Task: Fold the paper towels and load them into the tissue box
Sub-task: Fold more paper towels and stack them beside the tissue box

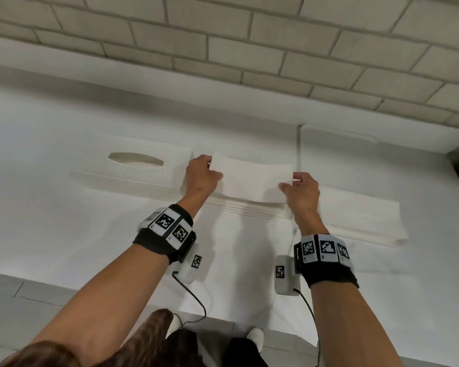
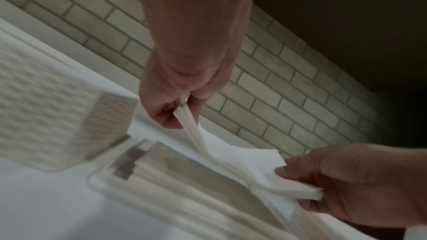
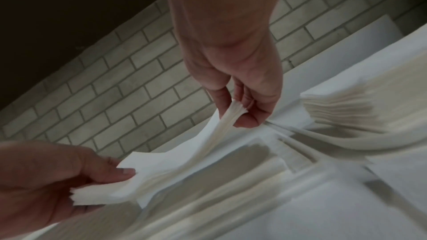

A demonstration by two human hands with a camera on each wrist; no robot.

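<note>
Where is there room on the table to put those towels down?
Bare table lies in front of the tissue box, toward the near edge. The back strip along the brick wall is bare too. The middle is crowded: the left hand and right hand hold a folded bundle above stacked towels, with another stack on the right.

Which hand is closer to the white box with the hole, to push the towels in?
The left hand. It pinches the bundle of folded white paper towels right beside the white woven tissue box; the right hand grips the far end.
</note>
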